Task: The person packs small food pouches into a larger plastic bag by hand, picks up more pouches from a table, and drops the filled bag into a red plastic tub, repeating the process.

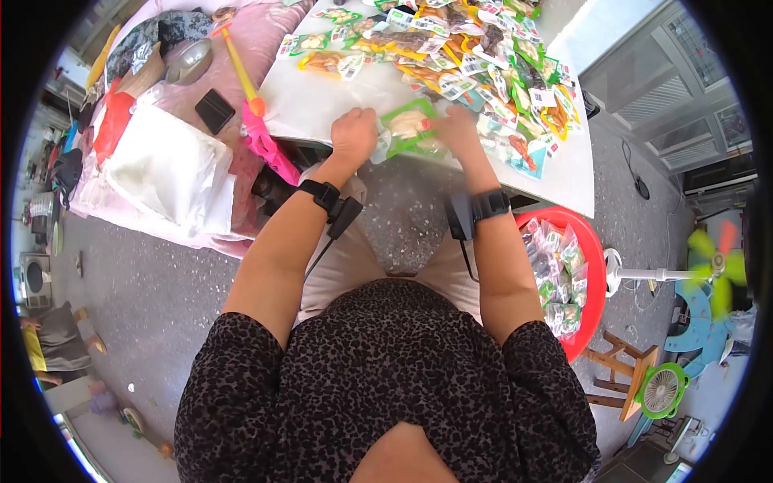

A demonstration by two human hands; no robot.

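Observation:
A green-edged clear packet (407, 126) with pale food inside lies between my hands at the near edge of the white table (294, 101). My left hand (354, 135) is closed at the packet's left side, its fingers curled onto the clear edge. At the packet's right side is my right hand (459, 131), blurred by motion, so its fingers and their hold cannot be made out. Many food packets with green, yellow and white labels (451, 60) are heaped beyond and to the right of my hands.
A red tub (594, 278) holding packets stands on the floor right of my legs. At left, a pink-covered surface (193, 229) bears white sheets (169, 173), a black phone-like object (214, 111) and a metal bowl (190, 63). A wooden stool (636, 378) stands lower right.

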